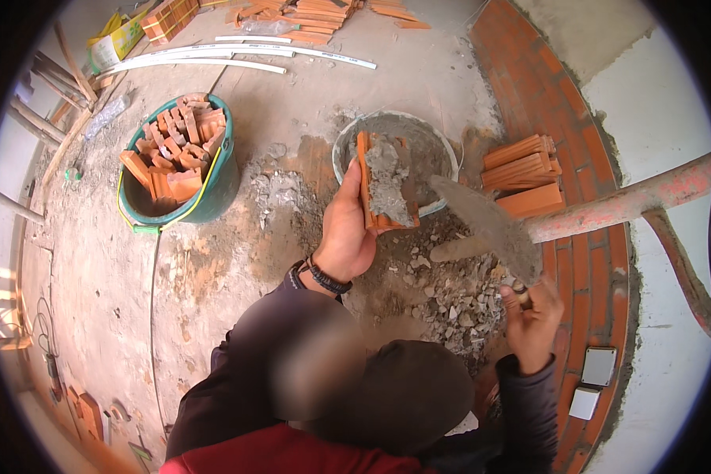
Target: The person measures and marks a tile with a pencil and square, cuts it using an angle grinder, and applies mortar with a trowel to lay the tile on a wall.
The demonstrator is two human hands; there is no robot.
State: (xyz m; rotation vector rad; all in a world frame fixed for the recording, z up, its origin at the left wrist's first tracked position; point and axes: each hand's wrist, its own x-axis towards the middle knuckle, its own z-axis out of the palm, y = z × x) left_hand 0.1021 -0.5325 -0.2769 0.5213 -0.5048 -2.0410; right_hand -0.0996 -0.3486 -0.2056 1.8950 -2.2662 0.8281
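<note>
My left hand grips a flat orange clay brick by its lower left edge, the fingers beneath it out of sight. Grey wet mortar is heaped unevenly along its upper face. The brick is over the near part of a round bucket that has mortar inside. My right hand is wrapped round the handle of a trowel. Its mortar-smeared blade points up and left, its tip to the right of the brick and apart from it.
A green bucket full of broken bricks stands at left. Stacked clay bricks lie right of the mortar bucket, beside a brick-laid strip. A wooden pole juts in from the right. Rubble covers the near floor; white pipes lie farther off.
</note>
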